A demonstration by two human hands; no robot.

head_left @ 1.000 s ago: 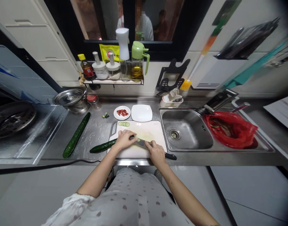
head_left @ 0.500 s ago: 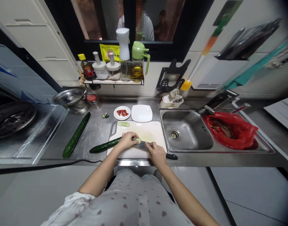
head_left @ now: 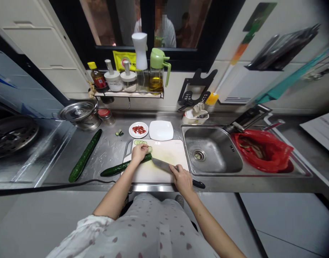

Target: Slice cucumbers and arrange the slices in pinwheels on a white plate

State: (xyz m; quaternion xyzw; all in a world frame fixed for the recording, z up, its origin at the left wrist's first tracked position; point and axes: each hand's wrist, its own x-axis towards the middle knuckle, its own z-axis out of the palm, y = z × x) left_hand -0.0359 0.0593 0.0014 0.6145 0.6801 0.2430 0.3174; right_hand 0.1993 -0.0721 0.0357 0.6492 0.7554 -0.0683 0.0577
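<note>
My left hand (head_left: 139, 152) is over the upper left of the white cutting board (head_left: 170, 150), fingertips pinched at a thin cucumber slice (head_left: 149, 148). Just beyond it, several cucumber slices (head_left: 139, 142) overlap in a row. Under my left wrist lies the cut cucumber (head_left: 114, 170), its cut end on the board and the other end out over the counter. My right hand (head_left: 182, 179) is closed on a kitchen knife (head_left: 161, 164), whose blade tip points at the cucumber's cut end. The knife's black handle end sticks out to the right of that hand.
A whole cucumber (head_left: 85, 156) lies to the left. Behind the board stand a plate of chopped red pieces (head_left: 138, 135) and a white plate (head_left: 161, 130). At right is a sink (head_left: 213, 150) with a red bag (head_left: 263, 150). A lidded pot (head_left: 84, 116) stands back left.
My left hand has moved left and away from me, bringing a slice off the cucumber's end toward the row. The knife has drawn slightly right and toward me.
</note>
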